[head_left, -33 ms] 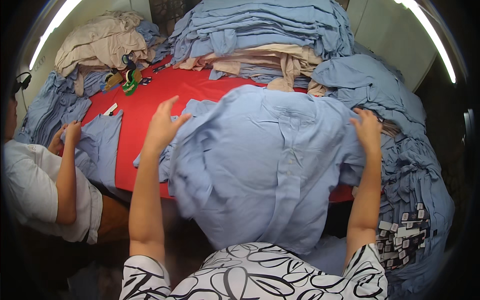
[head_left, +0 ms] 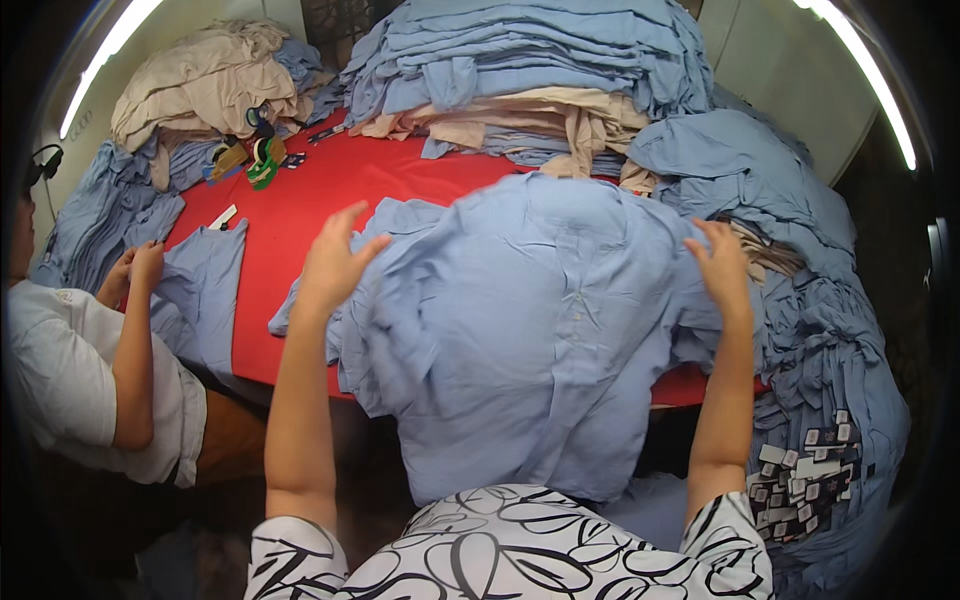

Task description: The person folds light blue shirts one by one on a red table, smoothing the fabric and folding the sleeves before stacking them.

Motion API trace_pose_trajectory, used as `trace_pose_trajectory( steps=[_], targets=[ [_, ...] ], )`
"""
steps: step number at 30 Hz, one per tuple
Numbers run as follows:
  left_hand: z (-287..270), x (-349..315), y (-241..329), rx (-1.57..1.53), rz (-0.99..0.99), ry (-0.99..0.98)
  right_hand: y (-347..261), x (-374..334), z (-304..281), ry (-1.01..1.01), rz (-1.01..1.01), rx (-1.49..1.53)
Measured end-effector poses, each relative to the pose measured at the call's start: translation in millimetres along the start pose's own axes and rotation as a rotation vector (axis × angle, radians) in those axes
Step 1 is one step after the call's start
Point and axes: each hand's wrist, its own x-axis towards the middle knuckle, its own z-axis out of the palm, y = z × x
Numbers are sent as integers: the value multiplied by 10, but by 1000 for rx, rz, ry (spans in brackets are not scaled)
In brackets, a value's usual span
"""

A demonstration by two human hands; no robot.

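A light blue shirt [head_left: 510, 320] with a buttoned placket lies spread in front of me. Its lower part hangs over the near table edge toward my body, and its left side is smeared by motion. At the shirt's left, my left hand [head_left: 338, 262] is raised with thumb and fingers apart, holding nothing. Beside its right shoulder, my right hand [head_left: 724, 262] has its fingers spread; whether the fingertips touch the cloth I cannot tell. More blue cloth [head_left: 400, 215] shows beneath and left of the shirt.
The table has a red cover [head_left: 290, 270]. Stacked blue shirts [head_left: 530, 50] stand at the back, a beige heap [head_left: 205, 80] far left, and tape dispensers [head_left: 263, 162] nearby. Tagged garments [head_left: 805, 480] hang at right. A co-worker [head_left: 100, 370] handles blue cloth at left.
The shirt's billowing left side has sunk and drawn inward. My left hand has shifted slightly right and down, and my right hand slightly left.
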Motion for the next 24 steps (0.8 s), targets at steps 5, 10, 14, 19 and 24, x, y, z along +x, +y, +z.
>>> trace_pose_trajectory(
  steps=[5, 10, 14, 19, 24],
  targets=[
    [552, -790, -298, 112, -213, -276, -1099, -714, 998, -342, -26, 655],
    [1024, -932, -253, 407, -50, -187, -2100, -739, 1662, -313, -109, 827],
    [574, -333, -725, -78, -672, 180, -2264, -398, 2161, -177, -280, 752],
    [544, 3, -1035, 134, -168, 515, -2351, -269, 2612, -320, -361, 528],
    [1344, -176, -1073, 582, -440, -155, -2327, -151, 2664, -397, -341, 323]
  ],
)
